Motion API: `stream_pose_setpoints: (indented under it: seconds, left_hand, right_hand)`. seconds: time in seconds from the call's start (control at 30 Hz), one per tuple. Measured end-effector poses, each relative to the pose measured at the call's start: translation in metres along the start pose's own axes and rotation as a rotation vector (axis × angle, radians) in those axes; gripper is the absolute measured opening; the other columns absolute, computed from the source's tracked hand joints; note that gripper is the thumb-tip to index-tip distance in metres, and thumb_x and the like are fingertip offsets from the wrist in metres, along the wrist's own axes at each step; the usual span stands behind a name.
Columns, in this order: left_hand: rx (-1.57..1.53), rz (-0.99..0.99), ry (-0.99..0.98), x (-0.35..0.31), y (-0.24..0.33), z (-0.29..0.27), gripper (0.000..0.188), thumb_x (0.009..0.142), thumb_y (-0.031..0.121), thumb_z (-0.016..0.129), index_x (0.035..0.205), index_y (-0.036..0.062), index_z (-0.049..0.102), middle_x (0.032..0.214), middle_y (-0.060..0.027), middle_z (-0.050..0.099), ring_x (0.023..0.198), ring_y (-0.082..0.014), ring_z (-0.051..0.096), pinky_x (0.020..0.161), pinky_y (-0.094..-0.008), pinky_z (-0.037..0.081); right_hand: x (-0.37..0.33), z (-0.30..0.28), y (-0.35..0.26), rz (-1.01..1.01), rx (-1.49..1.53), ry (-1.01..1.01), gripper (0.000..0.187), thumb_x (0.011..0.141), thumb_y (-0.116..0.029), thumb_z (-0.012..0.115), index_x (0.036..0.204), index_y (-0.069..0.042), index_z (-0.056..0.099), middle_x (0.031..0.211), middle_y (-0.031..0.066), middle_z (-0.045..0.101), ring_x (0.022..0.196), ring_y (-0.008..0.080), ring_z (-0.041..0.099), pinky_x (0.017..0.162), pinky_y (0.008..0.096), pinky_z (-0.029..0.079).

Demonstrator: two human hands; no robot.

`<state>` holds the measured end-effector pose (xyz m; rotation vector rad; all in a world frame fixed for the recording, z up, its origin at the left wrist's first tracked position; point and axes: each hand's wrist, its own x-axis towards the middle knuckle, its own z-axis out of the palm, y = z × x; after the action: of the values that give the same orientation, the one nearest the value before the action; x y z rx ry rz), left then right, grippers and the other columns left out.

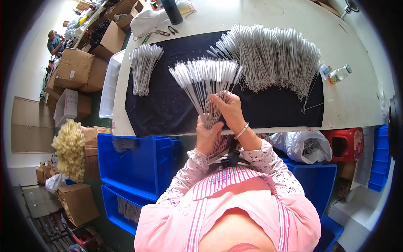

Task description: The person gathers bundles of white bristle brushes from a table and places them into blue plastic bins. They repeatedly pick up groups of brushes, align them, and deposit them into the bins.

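Note:
Fanned out over the near edge of a black cloth (176, 113) is a bundle of thin wire brushes (205, 71) with white bristle tips pointing away from me. My left hand (208, 132) is closed around the lower wire stems. Higher up the stems, my right hand (228, 109) has its fingers and thumb pressed on the same bundle, to its right side. A large heap of similar brushes (273, 59) lies at the far right of the cloth. On the far left rests a smaller bunch of them (145, 69), bristles away from me.
The cloth covers part of a white table (352, 101). At its back are scissors (172, 30) and a dark bottle (171, 11); a clear jar (339, 74) stands right. Blue bins (126, 166) flank me below the table. Cardboard boxes (75, 67) and a distant person (55, 43) are left.

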<state>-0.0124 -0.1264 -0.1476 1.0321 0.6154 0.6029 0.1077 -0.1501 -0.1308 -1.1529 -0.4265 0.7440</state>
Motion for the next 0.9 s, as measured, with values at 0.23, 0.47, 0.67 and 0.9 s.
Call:
stream_pose_setpoints:
  seconds: [0.23,0.47,0.67,0.9]
  left_hand:
    - [-0.146,-0.043,-0.011,0.0,-0.011,0.006,0.025,0.084,0.001,0.065,0.105,0.0058,0.051,0.079,-0.0003,0.059,0.056,-0.006,0.052,0.046,-0.0187,0.04]
    - [-0.167,-0.019,0.021,-0.001,-0.017,0.013,0.037,0.082,-0.005,0.064,0.114,0.0056,0.05,0.087,-0.0017,0.061,0.06,-0.0056,0.053,0.047,-0.0192,0.041]
    - [-0.221,0.007,0.118,0.0,-0.013,0.027,0.04,0.081,-0.007,0.065,0.114,0.0073,0.05,0.087,-0.0014,0.062,0.058,-0.004,0.052,0.047,-0.0177,0.04]
    - [-0.115,0.005,0.081,-0.001,-0.016,0.02,0.034,0.081,-0.004,0.067,0.107,0.0081,0.049,0.08,0.0009,0.059,0.056,-0.0026,0.051,0.045,-0.0174,0.038]
  right_hand:
    - [0.0,0.003,-0.002,0.141,0.193,-0.008,0.037,0.095,-0.034,0.055,0.094,0.001,0.066,0.077,0.0039,0.065,0.065,0.005,0.057,0.058,0.0198,0.046]
    - [-0.003,-0.002,0.007,0.106,0.221,0.129,0.05,0.095,-0.046,0.048,0.104,0.001,0.064,0.072,-0.0012,0.06,0.062,0.0041,0.054,0.057,0.0189,0.043]
    - [-0.004,-0.006,0.008,0.133,0.237,0.114,0.056,0.094,-0.052,0.046,0.103,0.0,0.064,0.076,-0.0011,0.061,0.064,0.0055,0.054,0.059,0.0213,0.044]
    - [-0.004,-0.009,0.013,0.017,0.043,0.168,0.03,0.093,-0.033,0.058,0.09,-0.003,0.061,0.072,-0.0026,0.056,0.057,0.0044,0.049,0.053,0.0201,0.044]
